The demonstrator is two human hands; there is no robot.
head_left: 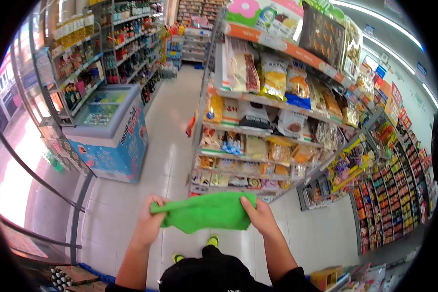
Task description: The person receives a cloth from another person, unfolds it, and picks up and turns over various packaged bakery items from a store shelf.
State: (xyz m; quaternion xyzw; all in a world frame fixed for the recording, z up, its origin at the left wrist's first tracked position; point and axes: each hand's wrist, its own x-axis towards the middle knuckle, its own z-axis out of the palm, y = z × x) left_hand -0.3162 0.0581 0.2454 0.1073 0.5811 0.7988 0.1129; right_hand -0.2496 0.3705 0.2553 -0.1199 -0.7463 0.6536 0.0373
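Observation:
A bright green cloth [204,212] is stretched between my two hands in front of my body, above the tiled floor. My left hand [152,214] pinches its left end, where the fabric bunches up. At the other end, my right hand [261,213] grips the upper right corner with the thumb lying over the front. The lower edge of the cloth hangs unevenly. Just beyond it stands a shelf unit [238,159] filled with packaged snacks.
A blue and white chest freezer [114,141] stands to the left, by the glass doorway. Bottle shelves [131,44] line the aisle [173,117] behind it. On the right are racks of small packets [392,194]. Cardboard boxes [68,275] sit at lower left.

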